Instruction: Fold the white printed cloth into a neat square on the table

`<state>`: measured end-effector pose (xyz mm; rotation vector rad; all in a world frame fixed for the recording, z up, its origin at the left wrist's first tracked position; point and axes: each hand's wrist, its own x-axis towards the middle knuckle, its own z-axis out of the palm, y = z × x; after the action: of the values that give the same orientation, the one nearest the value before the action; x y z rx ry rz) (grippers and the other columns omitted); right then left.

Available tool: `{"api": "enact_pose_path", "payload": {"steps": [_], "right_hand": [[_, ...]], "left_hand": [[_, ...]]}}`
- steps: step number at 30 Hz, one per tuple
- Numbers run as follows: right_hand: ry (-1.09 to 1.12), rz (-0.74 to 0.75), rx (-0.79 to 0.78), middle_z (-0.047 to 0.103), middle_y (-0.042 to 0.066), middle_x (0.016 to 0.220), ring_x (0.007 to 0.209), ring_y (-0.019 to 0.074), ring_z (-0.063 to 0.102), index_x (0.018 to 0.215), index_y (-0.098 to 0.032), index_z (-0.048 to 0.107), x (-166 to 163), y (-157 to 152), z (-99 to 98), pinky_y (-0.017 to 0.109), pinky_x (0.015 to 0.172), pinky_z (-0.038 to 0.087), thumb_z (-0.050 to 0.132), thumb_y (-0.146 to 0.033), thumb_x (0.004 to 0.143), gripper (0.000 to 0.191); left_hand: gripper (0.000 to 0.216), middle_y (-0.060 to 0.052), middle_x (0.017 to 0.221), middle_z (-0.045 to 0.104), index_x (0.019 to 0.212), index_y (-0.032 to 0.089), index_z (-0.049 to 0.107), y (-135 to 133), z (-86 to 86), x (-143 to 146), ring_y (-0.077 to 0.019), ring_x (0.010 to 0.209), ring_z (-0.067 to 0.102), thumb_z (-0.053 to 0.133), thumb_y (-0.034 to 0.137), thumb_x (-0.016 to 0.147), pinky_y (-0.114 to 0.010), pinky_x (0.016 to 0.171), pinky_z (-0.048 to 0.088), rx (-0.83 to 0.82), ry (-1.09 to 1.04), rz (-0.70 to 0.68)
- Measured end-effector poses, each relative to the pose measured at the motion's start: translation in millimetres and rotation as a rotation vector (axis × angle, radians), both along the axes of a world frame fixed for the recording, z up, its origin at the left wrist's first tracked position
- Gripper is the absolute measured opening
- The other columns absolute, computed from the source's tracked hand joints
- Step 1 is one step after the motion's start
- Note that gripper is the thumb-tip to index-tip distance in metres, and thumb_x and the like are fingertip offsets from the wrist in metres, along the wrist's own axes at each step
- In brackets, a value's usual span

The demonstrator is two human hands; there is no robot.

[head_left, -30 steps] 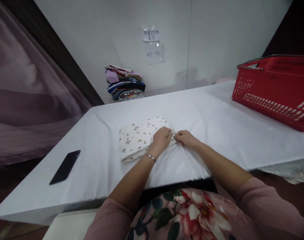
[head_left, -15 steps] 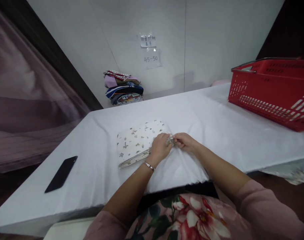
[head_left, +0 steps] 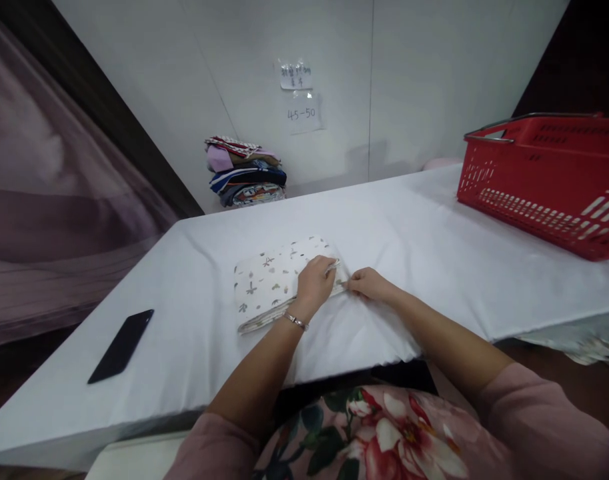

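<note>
Last half second: hands are drawing slightly apart. Left hand (head_left: 314, 283) is sitting a touch farther up and left; right hand (head_left: 370, 283) is now working the near right corner of the cloth (head_left: 265, 280). Half a second ago both were meeting over one bunched bit at its right end; now that bunch is opening into two edges, one per hand. My read: the right end is being sorted layer by layer and isn't settling flat yet; the left part is looking done.

Fingers: left ones are pinching a thin edge at the right end, the hand covering part of the print. Right fingertips are gripping the near right corner from outside. Can't tell how firmly either is holding.

Position: cloth is lying folded, print up, mid worktop (head_left: 194, 363), with the phone (head_left: 121, 347) resting well off to the left, the basket (head_left: 539, 183) standing well off to the right and the stack (head_left: 247, 175) sitting past the far edge.

Axis: long axis is running left to right, skewing so the right end is pointing a bit away from the near side. Layered edges are facing the near side.
</note>
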<state>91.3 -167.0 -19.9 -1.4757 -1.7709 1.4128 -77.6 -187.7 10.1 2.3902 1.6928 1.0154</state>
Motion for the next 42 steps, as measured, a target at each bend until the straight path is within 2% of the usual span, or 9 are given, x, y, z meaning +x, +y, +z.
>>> {"api": "enact_pose_path", "payload": {"steps": [5,11,13,20,27,31,34,36,42], "right_hand": [[0.058,-0.028,-0.025,0.044,-0.004,0.033,0.030,0.0058,0.034,0.050,-0.017,0.052,-6.3,2.0,-2.8,0.021,0.035,0.024,0.065,-0.038,0.067,0.031],[0.501,-0.122,-0.267,0.045,-0.006,0.041,0.032,0.0042,0.034,0.053,-0.018,0.045,-8.4,2.4,-3.4,0.020,0.032,0.014,0.065,-0.028,0.064,0.025],[0.571,-0.144,-0.314,0.046,-0.006,0.045,0.033,0.0038,0.035,0.055,-0.017,0.045,-9.0,2.0,-4.4,0.019,0.032,0.013,0.065,-0.025,0.062,0.023],[0.651,-0.120,-0.279,0.047,-0.006,0.047,0.034,0.0036,0.037,0.058,-0.017,0.045,-9.4,-0.9,-7.1,0.018,0.032,0.015,0.067,-0.027,0.063,0.024],[0.683,-0.085,-0.280,0.047,-0.005,0.046,0.035,0.0035,0.037,0.057,-0.016,0.047,-9.1,1.7,-4.4,0.018,0.031,0.016,0.066,-0.028,0.065,0.024],[0.565,-0.092,-0.213,0.053,-0.003,0.051,0.036,0.0047,0.042,0.063,-0.015,0.054,-1.8,6.3,2.7,0.017,0.031,0.021,0.062,-0.031,0.071,0.020],[0.257,-0.139,-0.115,0.057,0.000,0.051,0.033,0.0057,0.042,0.063,-0.015,0.056,3.7,9.8,5.6,0.019,0.030,0.024,0.062,-0.031,0.073,0.020],[0.090,-0.104,-0.084,0.057,0.001,0.048,0.030,0.0060,0.041,0.057,-0.015,0.055,4.1,11.4,5.7,0.019,0.029,0.025,0.065,-0.032,0.071,0.025],[-0.074,0.000,-0.127,0.047,-0.001,0.032,0.025,0.0063,0.035,0.049,-0.016,0.052,-5.5,14.6,5.6,0.020,0.028,0.025,0.068,-0.042,0.068,0.036]], "left_hand": [[0.021,-0.001,0.095,0.061,0.098,0.021,0.059,-2.6,-3.5,-0.7,-0.0150,0.092,0.055,0.052,0.014,0.079,-0.027,0.080,0.045,0.012,0.056,-0.039],[0.024,-0.002,0.096,0.061,0.100,0.022,0.058,-5.4,-12.1,1.4,-0.0152,0.093,0.055,0.050,0.013,0.080,-0.028,0.081,0.045,-0.016,0.112,-0.075],[0.024,-0.002,0.096,0.061,0.100,0.022,0.059,-5.5,-13.5,2.6,-0.0155,0.093,0.055,0.049,0.013,0.080,-0.028,0.081,0.045,-0.034,0.122,-0.071],[0.025,-0.002,0.096,0.060,0.101,0.022,0.058,-9.5,-10.1,2.9,-0.0156,0.094,0.054,0.048,0.013,0.079,-0.028,0.083,0.045,-0.061,0.095,-0.065],[0.040,-0.006,0.109,0.055,0.115,0.020,0.049,-16.2,-13.2,4.5,-0.0204,0.103,0.049,0.056,0.019,0.076,-0.035,0.088,0.042,-0.054,0.170,-0.069],[0.033,-0.005,0.106,0.057,0.111,0.020,0.052,-10.4,-11.1,5.7,-0.0194,0.101,0.049,0.051,0.013,0.078,-0.033,0.088,0.042,-0.025,0.141,-0.013],[0.033,-0.004,0.105,0.057,0.110,0.021,0.053,-7.2,-7.4,5.1,-0.0191,0.099,0.050,0.051,0.014,0.078,-0.032,0.086,0.043,-0.006,0.093,0.002],[0.033,-0.003,0.105,0.058,0.110,0.022,0.054,-6.7,-5.8,4.6,-0.0190,0.099,0.051,0.052,0.014,0.078,-0.032,0.086,0.043,-0.004,0.077,0.002],[0.034,-0.003,0.106,0.058,0.109,0.022,0.055,-5.9,-5.7,6.2,-0.0185,0.101,0.052,0.053,0.013,0.076,-0.032,0.088,0.044,-0.004,0.047,0.027]]}}
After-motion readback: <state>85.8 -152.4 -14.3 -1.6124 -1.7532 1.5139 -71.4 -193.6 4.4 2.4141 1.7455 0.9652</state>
